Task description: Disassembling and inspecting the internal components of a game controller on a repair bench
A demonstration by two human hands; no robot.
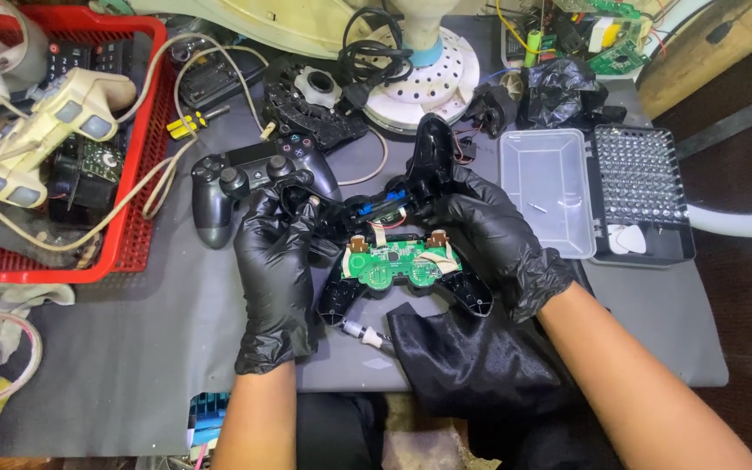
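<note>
- Holding an opened black game controller (398,261) between both gloved hands, I see its green circuit board (393,268) face up, in the middle of the grey mat (132,348).
- My left hand (273,261) is curled around the controller's left grip, fingers closed on the shell near the upper left corner.
- My right hand (491,239) wraps the right side, fingers pinching the lifted back shell (433,161), which stands up at the far edge.
- The controller's long axis runs left to right, grips pointing near; it lies straight between the hands, each about equally close.
- A loose black cloth (463,357) lies just near of the controller, under my right wrist.
- A second, closed black controller (254,178) sits far-left, just beyond my left hand.
- To the right, a clear plastic lid (543,187) and a dark rectangular case of screwdriver bits (641,187) sit side by side.
- A red basket (132,200) at the far left holds a cream controller (45,130) and cables.
- No labels or signs that I can make out.
</note>
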